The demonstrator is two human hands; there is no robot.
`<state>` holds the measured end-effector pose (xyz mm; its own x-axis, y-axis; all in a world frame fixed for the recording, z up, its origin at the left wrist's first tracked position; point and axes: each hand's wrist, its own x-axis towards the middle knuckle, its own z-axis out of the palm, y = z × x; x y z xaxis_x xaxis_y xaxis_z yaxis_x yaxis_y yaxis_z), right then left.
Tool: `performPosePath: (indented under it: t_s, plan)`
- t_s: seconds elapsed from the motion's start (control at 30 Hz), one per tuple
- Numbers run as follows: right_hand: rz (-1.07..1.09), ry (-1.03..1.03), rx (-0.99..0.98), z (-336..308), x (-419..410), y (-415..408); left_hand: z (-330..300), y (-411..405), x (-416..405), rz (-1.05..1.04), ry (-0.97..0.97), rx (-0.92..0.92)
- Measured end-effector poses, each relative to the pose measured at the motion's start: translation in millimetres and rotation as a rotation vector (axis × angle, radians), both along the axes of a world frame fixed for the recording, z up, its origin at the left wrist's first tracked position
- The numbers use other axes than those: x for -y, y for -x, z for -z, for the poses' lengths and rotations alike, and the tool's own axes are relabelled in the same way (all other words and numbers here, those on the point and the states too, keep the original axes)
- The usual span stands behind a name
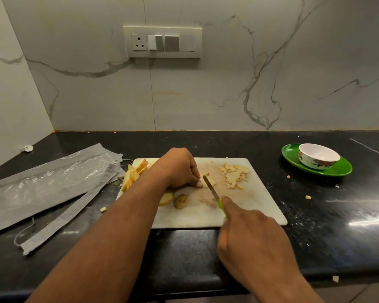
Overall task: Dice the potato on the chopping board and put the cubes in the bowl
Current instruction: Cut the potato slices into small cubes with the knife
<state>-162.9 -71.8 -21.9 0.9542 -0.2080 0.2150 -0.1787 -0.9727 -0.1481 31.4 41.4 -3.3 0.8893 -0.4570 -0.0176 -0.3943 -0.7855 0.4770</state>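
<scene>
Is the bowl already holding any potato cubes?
No, the bowl on the green plate looks empty; the cut cubes lie on the chopping board.

Bare forearms and hands, head view.
We note two forearms entering from the lower edge, both uncovered as far as the frame shows: no sleeve, cuff or glove in sight. The left hand point(179, 169) and right hand point(253, 239) carry no ring, and we see no watch, band or bracelet at either wrist. A short, unpainted nail shows on one left fingertip; the right hand's nails are hidden from us.
</scene>
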Motion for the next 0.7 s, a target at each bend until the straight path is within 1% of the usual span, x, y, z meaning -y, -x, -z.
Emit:
performPosePath:
  t_s: [0.07, 0.17, 0.33, 0.57, 0.7]
  plan:
    - [0.0, 0.0, 0.031, -1, 0, -17, -1, 1, -2, 0.006, -0.005, -0.011]
    - [-0.015, -0.046, 0.015, 0, -5, -39, -2, 0, -5, 0.018, 0.011, -0.023]
    - [-0.057, -0.084, 0.013, 11, -6, -51, 0, -3, -4, 0.009, 0.017, -0.03]
    - [-0.051, -0.011, -0.033, 14, -3, -19, 0, -4, -2, 0.001, 0.01, -0.037]
    - [-0.02, -0.032, -0.063, 14, 4, 2, 0, -4, -2, 0.014, 0.01, -0.021]
